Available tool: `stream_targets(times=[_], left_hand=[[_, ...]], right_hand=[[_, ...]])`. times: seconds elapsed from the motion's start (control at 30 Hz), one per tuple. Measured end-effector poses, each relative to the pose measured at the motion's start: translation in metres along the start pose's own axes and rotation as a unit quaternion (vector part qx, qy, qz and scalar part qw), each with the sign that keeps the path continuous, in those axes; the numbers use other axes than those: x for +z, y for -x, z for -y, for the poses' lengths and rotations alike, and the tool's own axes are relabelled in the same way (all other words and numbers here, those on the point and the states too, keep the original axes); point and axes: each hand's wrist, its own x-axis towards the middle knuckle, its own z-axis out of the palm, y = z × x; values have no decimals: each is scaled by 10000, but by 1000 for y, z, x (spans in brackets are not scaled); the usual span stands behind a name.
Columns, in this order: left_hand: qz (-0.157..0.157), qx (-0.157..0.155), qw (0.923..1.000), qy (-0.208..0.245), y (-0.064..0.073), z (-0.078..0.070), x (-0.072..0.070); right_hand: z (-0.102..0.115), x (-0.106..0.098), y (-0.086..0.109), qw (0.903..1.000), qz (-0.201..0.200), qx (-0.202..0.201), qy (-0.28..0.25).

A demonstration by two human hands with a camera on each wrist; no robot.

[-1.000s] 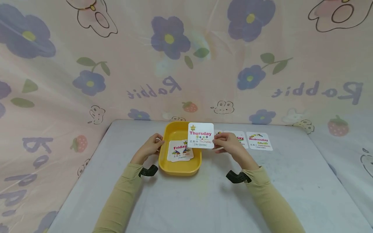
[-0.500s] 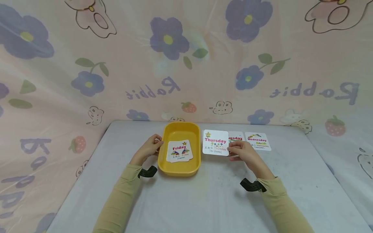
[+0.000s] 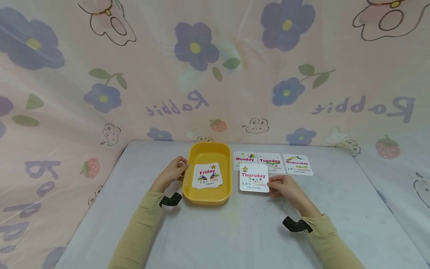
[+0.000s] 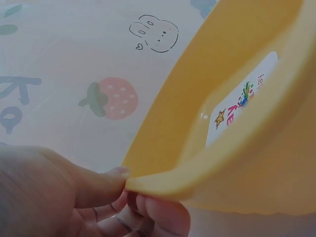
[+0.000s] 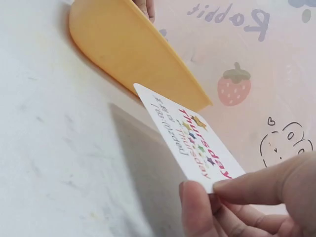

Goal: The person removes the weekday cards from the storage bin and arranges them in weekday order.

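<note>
My right hand pinches the Thursday card by its lower right corner. In the right wrist view the card is tilted above the table and its shadow falls beneath. From the head, it overlaps the lower edges of the Monday card and the Tuesday card. With thumb and fingers, my left hand grips the left rim of the yellow tray; the left wrist view shows this pinch on the rim. Inside the tray lies a small stack of cards with the Friday card on top.
To the right of the Tuesday card lies the Wednesday card, the last in the row at the back. A white cloth covers the table. Behind it hangs a patterned curtain with flowers and rabbits.
My right hand has carried the Thursday card from over the tray's right side rightward, then nearer to me, uncovering the Monday card. My left hand stays on the tray rim.
</note>
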Motion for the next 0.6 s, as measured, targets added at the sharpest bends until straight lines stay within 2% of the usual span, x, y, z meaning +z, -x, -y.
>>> stream_targets(times=[0.6], left_hand=[[16,19,10000,-20,2,-2,0]], right_hand=[[-15,9,-3,9999,141,51,6]])
